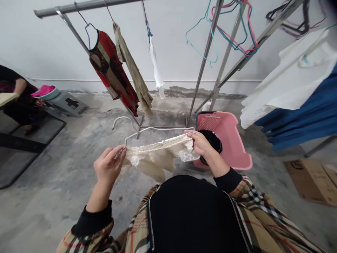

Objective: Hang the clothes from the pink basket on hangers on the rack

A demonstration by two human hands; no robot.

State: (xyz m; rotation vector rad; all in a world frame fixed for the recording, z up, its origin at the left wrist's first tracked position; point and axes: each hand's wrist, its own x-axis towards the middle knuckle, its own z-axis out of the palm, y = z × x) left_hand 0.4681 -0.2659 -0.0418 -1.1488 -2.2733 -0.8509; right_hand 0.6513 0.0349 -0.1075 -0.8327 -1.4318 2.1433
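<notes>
A cream lace-trimmed garment [155, 158] is stretched sideways between my two hands, its gathered upper edge pulled nearly straight. My left hand [109, 163] pinches one end of that edge, together with the bent end of a white wire hanger [150, 128]. At the other end, my right hand [200, 142] grips the edge close to the hanger's far tip. The hanger's hook points left, above my left hand. Just beyond my right hand stands a pink basket [233, 140] with a black item [210, 142] inside it.
A metal rack [92, 5] holds a red patterned garment [113, 70], an olive garment [134, 70] and a white one [156, 65]. Coloured hangers [237, 38] hang at upper right, near white and blue clothes [297, 130]. A cardboard box [310, 181] lies right. Another person [15, 84] sits left.
</notes>
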